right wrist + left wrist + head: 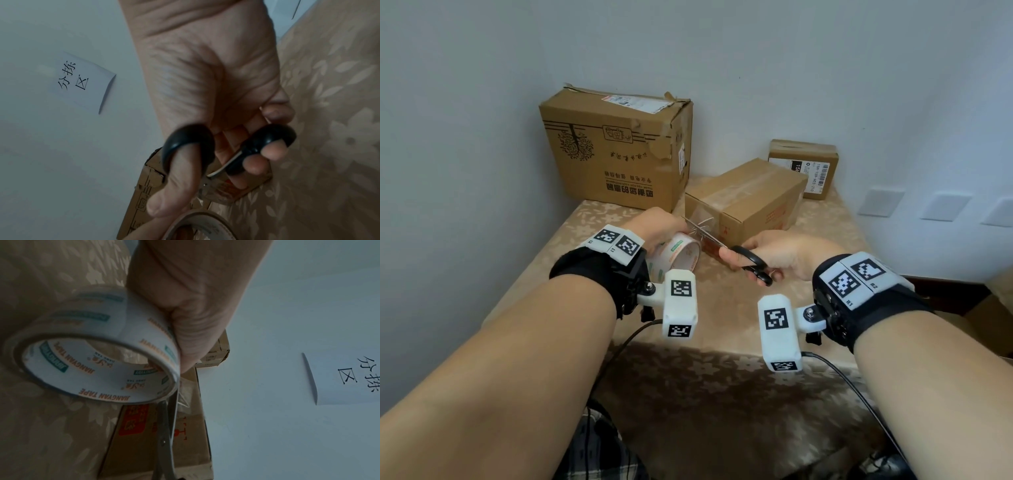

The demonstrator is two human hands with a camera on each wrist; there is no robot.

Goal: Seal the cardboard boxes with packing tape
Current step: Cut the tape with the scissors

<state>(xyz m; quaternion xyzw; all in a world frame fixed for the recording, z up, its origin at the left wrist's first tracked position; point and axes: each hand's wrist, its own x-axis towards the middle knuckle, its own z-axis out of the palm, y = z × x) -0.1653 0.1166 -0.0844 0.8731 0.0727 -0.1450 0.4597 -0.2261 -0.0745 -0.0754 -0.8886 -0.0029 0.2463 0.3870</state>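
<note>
My left hand [659, 228] grips a roll of clear packing tape [678, 255] with printed lettering, held just above the table; the left wrist view shows the tape roll [98, 353] and my thumb [191, 344] pressed on its rim. My right hand [774, 255] holds black-handled scissors [748, 262], thumb and fingers through the loops [189, 146]. The scissor blades [703, 233] reach the stretch of tape between the roll and the middle cardboard box [746, 200], whose top seam carries clear tape. In the left wrist view the blades [170, 423] stand nearly closed beside the roll.
A large cardboard box [616, 150] with torn flaps stands at the back left against the wall. A small labelled box [808, 168] sits at the back right. The table [715, 329] wears a beige floral cloth. A paper note [345, 378] hangs on the wall.
</note>
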